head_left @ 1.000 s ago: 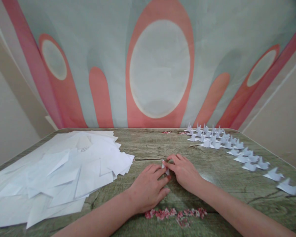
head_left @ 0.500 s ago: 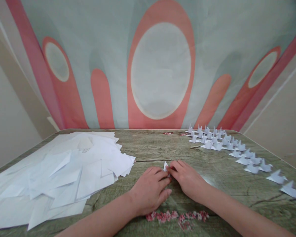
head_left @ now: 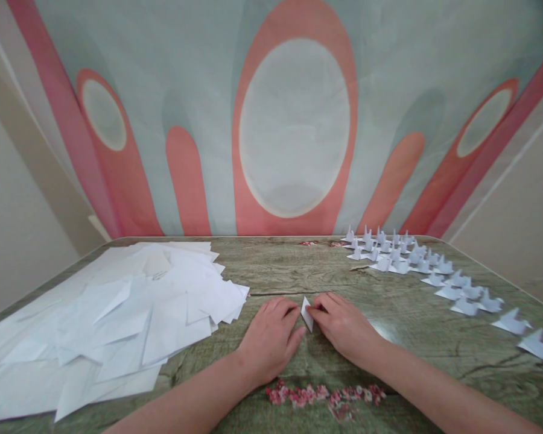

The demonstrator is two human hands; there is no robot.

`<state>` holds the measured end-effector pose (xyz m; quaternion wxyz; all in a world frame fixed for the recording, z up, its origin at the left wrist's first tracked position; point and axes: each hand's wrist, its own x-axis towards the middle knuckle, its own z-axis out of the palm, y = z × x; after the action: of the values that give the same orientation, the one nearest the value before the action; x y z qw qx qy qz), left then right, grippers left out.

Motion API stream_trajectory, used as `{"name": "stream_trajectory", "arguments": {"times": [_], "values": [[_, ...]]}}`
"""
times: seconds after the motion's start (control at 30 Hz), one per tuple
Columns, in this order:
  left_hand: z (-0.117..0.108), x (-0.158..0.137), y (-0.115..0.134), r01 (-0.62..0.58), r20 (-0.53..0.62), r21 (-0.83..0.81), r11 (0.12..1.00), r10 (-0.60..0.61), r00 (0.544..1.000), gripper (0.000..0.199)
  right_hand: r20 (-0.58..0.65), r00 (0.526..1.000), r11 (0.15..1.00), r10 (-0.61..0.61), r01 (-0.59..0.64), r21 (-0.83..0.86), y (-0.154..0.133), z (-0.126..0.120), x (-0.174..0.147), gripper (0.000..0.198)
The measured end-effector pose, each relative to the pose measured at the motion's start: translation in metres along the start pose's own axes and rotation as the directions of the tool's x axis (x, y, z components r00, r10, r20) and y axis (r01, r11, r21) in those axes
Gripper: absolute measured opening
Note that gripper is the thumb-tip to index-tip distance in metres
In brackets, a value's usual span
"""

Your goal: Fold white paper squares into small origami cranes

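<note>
A small piece of folded white paper (head_left: pixel 306 314), narrow and pointed at top and bottom, stands out between my two hands at the middle of the table. My right hand (head_left: pixel 341 322) pinches its right side, thumb and forefinger closed on it. On the other side, my left hand (head_left: pixel 271 337) rests on the table with curved fingers and the thumb held apart from them. Its fingertips come close to the paper's left edge; whether they touch it I cannot tell.
Loose white paper sheets (head_left: pixel 176 331) lie in a wide, overlapping pile on the left. Several folded paper birds (head_left: pixel 419 259) stand in rows along the right side. The wood-patterned table (head_left: pixel 271 271) ends at a wall hanging (head_left: pixel 294 126) with coral shapes.
My left hand has drawn back a little to the left, off the folded paper, so more of it shows. My right hand has kept its pinch and barely moved.
</note>
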<state>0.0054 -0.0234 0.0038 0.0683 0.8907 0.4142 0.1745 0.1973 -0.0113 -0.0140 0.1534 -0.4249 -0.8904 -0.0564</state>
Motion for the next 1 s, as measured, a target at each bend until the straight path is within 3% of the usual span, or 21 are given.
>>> {"name": "stream_trajectory", "arguments": {"times": [0.47,1.0], "values": [[0.0001,-0.0003,-0.0013,-0.038,0.004,-0.058,0.998,0.039,0.999,0.03,-0.095,0.995,0.998,0.04,-0.035,0.047,-0.0005,0.003,-0.0023,0.014],[-0.004,-0.0006,-0.0008,-0.059,0.013,-0.158,0.986,0.062,0.998,0.036,-0.017,0.999,1.0,-0.031,0.031,-0.001,-0.0043,-0.0021,-0.0013,0.016]]}}
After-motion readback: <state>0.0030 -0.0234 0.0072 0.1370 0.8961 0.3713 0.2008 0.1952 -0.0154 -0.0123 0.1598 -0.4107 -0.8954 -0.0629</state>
